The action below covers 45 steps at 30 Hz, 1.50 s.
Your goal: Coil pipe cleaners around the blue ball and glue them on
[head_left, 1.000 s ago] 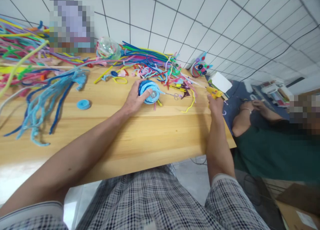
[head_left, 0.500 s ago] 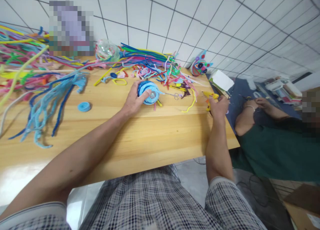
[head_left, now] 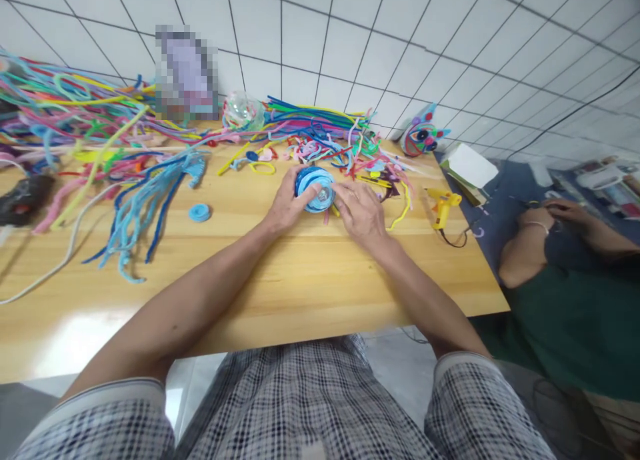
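A round coil of light and dark blue pipe cleaners (head_left: 315,179) is held over the table, with a clear, shiny spot near its middle. My left hand (head_left: 291,205) grips it from the left, the thumb lying across its face. At the coil's right edge, the bent fingers of my right hand (head_left: 361,210) press together on it; the fingertips are partly hidden. A yellow glue gun (head_left: 444,209) with a black cord rests on the table to the right, apart from my hand. To the left lies a small flat light blue coil (head_left: 199,212).
Loose blue pipe cleaners (head_left: 135,213) spread at left, and a colourful bundle (head_left: 310,117) lies along the wall. A clear ball (head_left: 243,111), a fox-like figure (head_left: 423,137) and a white box (head_left: 470,165) stand at the back. Another person's hands (head_left: 560,213) are at far right.
My right hand has let go of the glue gun, now lying on the table, and moved left onto the blue coil. My left hand still holds the coil. The view has shifted left.
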Tool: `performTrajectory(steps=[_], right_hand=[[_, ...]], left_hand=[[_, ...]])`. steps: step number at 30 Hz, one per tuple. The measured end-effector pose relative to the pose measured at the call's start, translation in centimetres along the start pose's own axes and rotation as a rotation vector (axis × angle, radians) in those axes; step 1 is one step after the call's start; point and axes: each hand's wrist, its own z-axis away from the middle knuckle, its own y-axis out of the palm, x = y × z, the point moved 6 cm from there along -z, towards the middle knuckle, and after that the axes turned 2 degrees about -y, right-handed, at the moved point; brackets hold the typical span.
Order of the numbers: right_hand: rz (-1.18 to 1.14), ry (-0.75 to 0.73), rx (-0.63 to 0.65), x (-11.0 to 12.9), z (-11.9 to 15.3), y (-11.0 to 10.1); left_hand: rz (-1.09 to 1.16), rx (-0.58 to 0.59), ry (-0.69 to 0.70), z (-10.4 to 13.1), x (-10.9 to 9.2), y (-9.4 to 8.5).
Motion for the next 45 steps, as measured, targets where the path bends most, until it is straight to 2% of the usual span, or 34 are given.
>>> performTrajectory(steps=[5,18,25,34,41,45], right_hand=[[0.026,-0.019,-0.07,-0.3,0.9,0.8],[0.005,-0.009,-0.045,-0.1,1.2,1.7],[0.029,-0.028,-0.065,0.5,1.3,1.5],[-0.07,0.007,-0.048,0.3,1.4,1.6],[-0.119,0.016,-0.066,0.2,1.5,1.6],[-0.158,0.021,-0.07,-0.1,1.7,1.5]], left_hand=[[-0.013,0.013,-0.001,0.0,0.2,0.1],[-0.003,0.021,-0.005,0.0,0.3,0.0],[-0.001,0.013,-0.018,0.0,0.2,0.0],[-0.008,0.04,0.015,0.0,-0.1,-0.4],[-0.036,0.025,-0.02,-0.3,0.2,-0.5],[-0.108,0.05,0.046,-0.5,-0.7,-1.0]])
